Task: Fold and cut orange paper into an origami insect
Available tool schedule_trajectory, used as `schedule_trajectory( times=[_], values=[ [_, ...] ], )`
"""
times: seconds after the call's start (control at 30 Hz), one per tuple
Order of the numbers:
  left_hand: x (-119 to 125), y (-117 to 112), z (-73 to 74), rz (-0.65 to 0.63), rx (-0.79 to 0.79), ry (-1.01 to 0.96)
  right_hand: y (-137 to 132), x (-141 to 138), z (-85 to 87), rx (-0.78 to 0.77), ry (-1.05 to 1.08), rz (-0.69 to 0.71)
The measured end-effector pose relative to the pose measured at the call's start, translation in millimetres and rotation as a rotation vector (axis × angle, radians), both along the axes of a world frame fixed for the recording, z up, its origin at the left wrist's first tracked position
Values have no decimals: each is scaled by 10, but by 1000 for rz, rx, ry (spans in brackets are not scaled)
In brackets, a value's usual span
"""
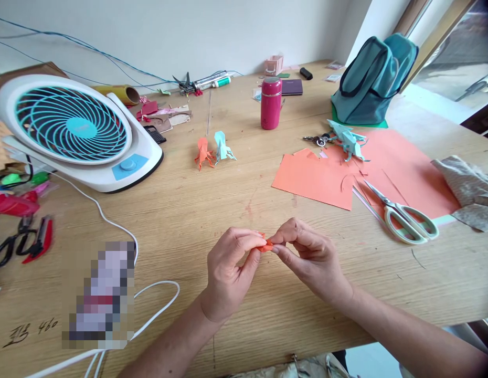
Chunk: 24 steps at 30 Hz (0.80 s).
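Between the fingertips of both hands is a small piece of folded orange paper point(265, 248), mostly covered by the fingers. My left hand point(233, 265) pinches it from the left, thumb below and fingers above. From the right, my right hand point(311, 260) grips its other side with thumb and forefinger. Both hands are just above the wooden table. Beyond them stand an orange folded paper figure point(204, 152) and a pale turquoise one point(223, 146), side by side. A larger turquoise paper figure point(349, 139) rests on orange paper sheets point(315, 181) to the right.
White-handled scissors point(411, 223) lie at the sheets' near edge. A magenta flask point(271, 103) and a teal bag point(372, 81) stand farther back. At left are a white fan point(126, 167), black-handled scissors point(11, 244), a white cable point(165, 282) and a blurred-out object point(102, 294).
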<state>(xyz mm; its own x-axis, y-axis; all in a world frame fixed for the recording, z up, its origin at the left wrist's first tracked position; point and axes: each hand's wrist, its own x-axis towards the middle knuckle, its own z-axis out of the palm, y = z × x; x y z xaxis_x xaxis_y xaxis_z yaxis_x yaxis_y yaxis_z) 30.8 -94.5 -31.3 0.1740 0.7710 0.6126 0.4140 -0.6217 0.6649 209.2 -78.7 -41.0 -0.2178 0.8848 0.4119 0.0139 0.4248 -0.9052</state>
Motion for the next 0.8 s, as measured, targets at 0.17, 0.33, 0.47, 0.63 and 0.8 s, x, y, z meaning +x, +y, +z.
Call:
schedule_trajectory(
  times=[0.17, 0.33, 0.47, 0.63, 0.8],
  values=[
    [4, 10, 0, -12, -2, 28, 0, -6, 1, 11, -23, -15],
    [13, 4, 4, -12, -15, 40, -9, -11, 6, 10, -45, -25],
    [14, -2, -10, -13, -2, 38, -19, -13, 3, 11, -51, -27],
    [10, -6, -29, -5, 4, 28, -19, -11, -2, 1, -47, -27],
    [13, -11, -41, -9, -13, 20, -22, -15, -6, 0, -42, -22]
  ],
)
